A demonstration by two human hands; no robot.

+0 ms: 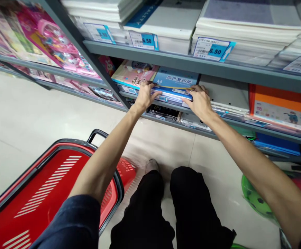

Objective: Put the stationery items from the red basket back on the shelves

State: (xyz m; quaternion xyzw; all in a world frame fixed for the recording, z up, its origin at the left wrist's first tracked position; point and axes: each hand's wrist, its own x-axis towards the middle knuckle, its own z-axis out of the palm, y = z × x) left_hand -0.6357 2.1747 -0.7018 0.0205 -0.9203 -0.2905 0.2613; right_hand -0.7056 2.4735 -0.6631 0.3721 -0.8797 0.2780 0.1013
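A blue pack of A4 copy paper (175, 76) lies flat on the lower shelf, its front edge towards me. My left hand (145, 95) grips its left front corner, fingers on top and thumb along the front edge. At the right front corner my right hand (198, 99) holds the pack in the same way, a ring on one finger. Left of the pack, a pink and yellow pad with a bear picture (135, 72) touches or nearly touches my left fingers. Grey-covered sheets (223, 91) lie just right of my right hand.
Above, a grey shelf edge (166, 57) overhangs the pack, with paper stacks and price tags. An orange-topped pad (280, 103) lies farther right. A red shopping basket (54, 183) stands at my left on the tiled floor. Green ball-patterned items (256, 197) are at lower right.
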